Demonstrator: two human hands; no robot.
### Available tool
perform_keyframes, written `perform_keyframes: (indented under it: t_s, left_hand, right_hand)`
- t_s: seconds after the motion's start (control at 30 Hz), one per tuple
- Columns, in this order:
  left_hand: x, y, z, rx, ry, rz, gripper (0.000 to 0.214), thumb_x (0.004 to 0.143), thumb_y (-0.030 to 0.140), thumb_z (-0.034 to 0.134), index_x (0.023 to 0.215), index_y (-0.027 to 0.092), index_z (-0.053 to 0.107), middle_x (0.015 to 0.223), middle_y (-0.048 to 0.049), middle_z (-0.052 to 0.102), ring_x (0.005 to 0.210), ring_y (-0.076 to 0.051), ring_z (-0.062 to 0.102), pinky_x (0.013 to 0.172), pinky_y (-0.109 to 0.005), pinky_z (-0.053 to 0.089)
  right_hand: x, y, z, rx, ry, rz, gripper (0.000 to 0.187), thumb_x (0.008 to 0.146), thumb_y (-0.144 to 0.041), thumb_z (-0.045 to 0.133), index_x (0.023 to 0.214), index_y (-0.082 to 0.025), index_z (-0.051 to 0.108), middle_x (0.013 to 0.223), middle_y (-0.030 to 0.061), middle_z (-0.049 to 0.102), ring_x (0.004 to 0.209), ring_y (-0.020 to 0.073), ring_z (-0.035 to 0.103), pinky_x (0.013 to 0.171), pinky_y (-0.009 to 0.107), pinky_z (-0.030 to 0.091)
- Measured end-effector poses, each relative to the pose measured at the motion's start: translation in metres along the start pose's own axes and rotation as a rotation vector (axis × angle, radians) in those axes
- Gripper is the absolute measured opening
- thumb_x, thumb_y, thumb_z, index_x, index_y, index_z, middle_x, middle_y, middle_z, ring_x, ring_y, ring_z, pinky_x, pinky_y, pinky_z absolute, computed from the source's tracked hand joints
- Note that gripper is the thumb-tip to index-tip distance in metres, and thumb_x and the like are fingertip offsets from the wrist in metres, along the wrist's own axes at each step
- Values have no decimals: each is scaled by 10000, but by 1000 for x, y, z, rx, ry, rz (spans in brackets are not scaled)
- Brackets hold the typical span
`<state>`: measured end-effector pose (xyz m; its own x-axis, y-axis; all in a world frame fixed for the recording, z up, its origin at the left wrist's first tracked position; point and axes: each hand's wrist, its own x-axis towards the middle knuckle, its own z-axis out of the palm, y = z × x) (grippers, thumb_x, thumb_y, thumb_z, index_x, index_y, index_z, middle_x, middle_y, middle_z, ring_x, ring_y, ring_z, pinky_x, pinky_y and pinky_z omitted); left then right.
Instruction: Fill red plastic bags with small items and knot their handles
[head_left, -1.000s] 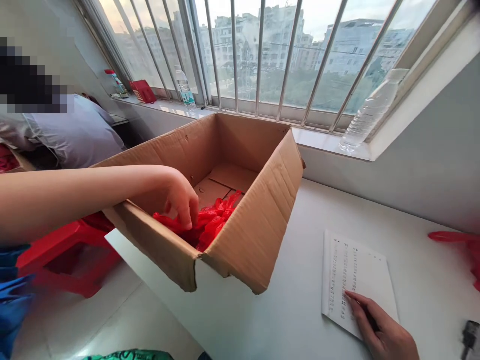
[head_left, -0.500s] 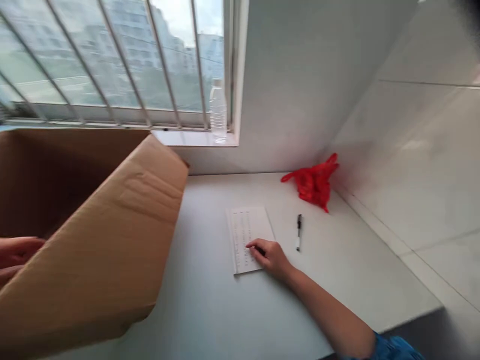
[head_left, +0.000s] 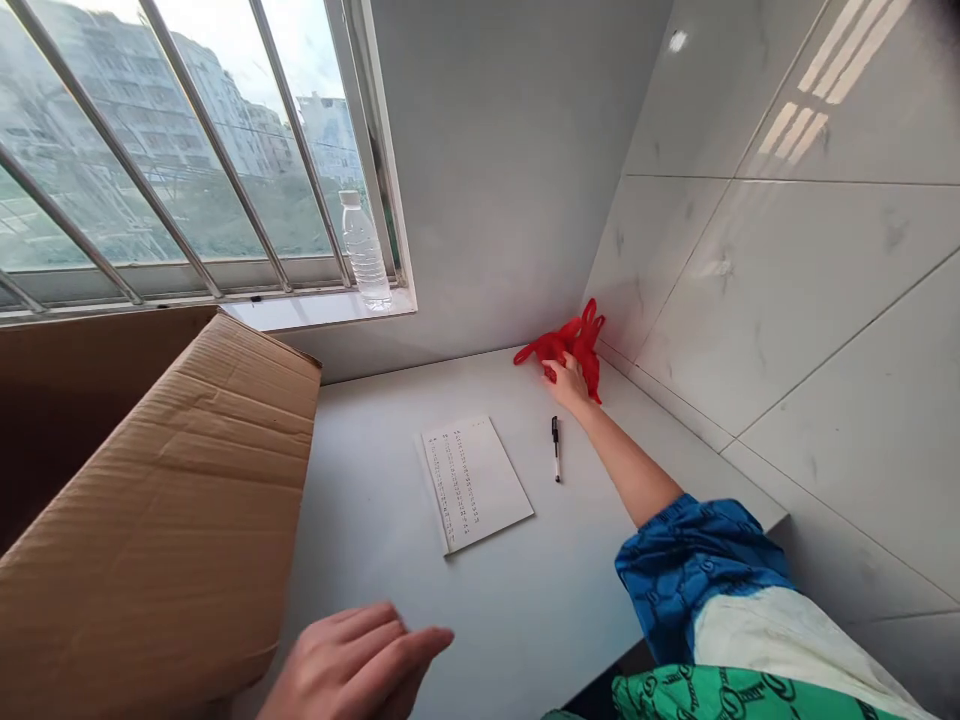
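Observation:
My right hand (head_left: 568,384) reaches to the far corner of the white tabletop (head_left: 495,610), its fingers curled on a crumpled red plastic bag (head_left: 589,345). Low in the head view, my left hand (head_left: 349,665) hangs above the table near the box, with its fingers loosely bent and partly apart. I see nothing in it, though its palm side is hidden. Between the hands lies a notebook (head_left: 495,485) with rows of small writing. A black-capped pen (head_left: 556,455) rests just right of the notebook, below my right wrist.
A large open cardboard box (head_left: 187,500) takes up the left side. On the windowsill stands a clear plastic bottle (head_left: 365,255) in front of metal bars. A grey wall (head_left: 495,180) and a tiled wall (head_left: 810,300) meet behind the bag.
My right hand has moved from the notebook to the red plastic bag. My left hand has come out of the cardboard box to the lower middle. The view has shifted right.

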<state>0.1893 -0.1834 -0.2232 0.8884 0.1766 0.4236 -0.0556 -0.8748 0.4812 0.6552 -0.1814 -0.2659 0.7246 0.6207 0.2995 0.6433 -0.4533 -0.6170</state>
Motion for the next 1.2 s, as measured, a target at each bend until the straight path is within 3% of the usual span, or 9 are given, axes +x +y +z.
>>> perform_keyframes:
  t_s: [0.13, 0.23, 0.43, 0.57, 0.67, 0.8, 0.93, 1.03, 1.2]
  left_hand:
    - [12, -20, 39, 69, -63, -13, 281, 906, 165, 513, 1066, 328, 675, 663, 5, 693, 560, -165, 635, 494, -279, 457]
    - [7, -34, 57, -7, -106, -132, 238, 919, 211, 491, 993, 315, 692, 679, 0, 706, 580, -164, 661, 523, -261, 490]
    - [8, -42, 55, -217, -132, -383, 238, 961, 325, 463, 1003, 270, 691, 709, 1, 704, 626, -143, 665, 566, -225, 483]
    - [30, -56, 47, -344, 21, -561, 311, 969, 427, 458, 1075, 213, 655, 750, -23, 697, 696, -157, 660, 597, -238, 485]
    - [42, -76, 47, -399, 239, -644, 456, 920, 468, 528, 1282, 192, 534, 1030, -86, 690, 858, -187, 659, 684, -287, 537]
    - [42, -100, 53, -353, 323, -754, 655, 864, 468, 587, 1426, 196, 389, 1362, -161, 517, 977, -204, 627, 723, -318, 561]
    - [43, -112, 57, -281, 267, -782, 709, 878, 500, 566, 1471, 178, 351, 1408, -169, 476, 938, -195, 620, 728, -318, 549]
    - [56, -114, 60, -214, 238, -794, 687, 901, 550, 531, 1461, 182, 383, 1381, -154, 507, 929, -199, 629, 773, -332, 529]
    - [78, -113, 73, -5, 242, -784, 465, 870, 567, 586, 1186, 228, 612, 1216, -81, 592, 830, -190, 633, 736, -319, 491]
  right_hand:
    - [10, 16, 8, 57, 12, 54, 351, 782, -128, 665, 1133, -124, 671, 1475, 191, 424, 1311, 376, 439, 1104, 563, 304]
    - [2, 17, 10, 154, 66, 41, 320, 828, -209, 614, 1132, -119, 656, 1376, 184, 522, 1250, 334, 506, 1089, 530, 346]
    - [-8, -15, -7, 425, 113, -67, 431, 896, -498, 518, 1112, -152, 658, 1270, 133, 614, 1161, 235, 592, 1012, 370, 463]
    - [-30, -50, -15, 884, -66, -76, 474, 899, -557, 508, 1115, -165, 663, 1165, 112, 698, 1107, 250, 639, 919, 386, 520]
    - [-58, -64, -4, 1110, -263, -13, 483, 879, -579, 524, 1090, -174, 680, 1127, 109, 717, 1090, 262, 650, 876, 382, 538]
    - [-100, -60, 21, 842, -491, -8, 461, 844, -537, 608, 1128, -178, 670, 1182, 110, 684, 1068, 230, 646, 898, 364, 524]
    - [-129, -48, 30, 605, -436, -162, 383, 862, -454, 626, 1165, -221, 654, 1336, 94, 582, 1083, 207, 627, 936, 357, 505]
    - [-137, -43, 29, 572, -421, -129, 427, 890, -498, 589, 1233, -244, 602, 1305, 84, 606, 1015, 207, 646, 846, 355, 538]
    - [-145, -47, 37, 446, -411, -109, 531, 800, -567, 685, 1213, -243, 602, 1117, 78, 697, 1008, 262, 646, 882, 414, 516]
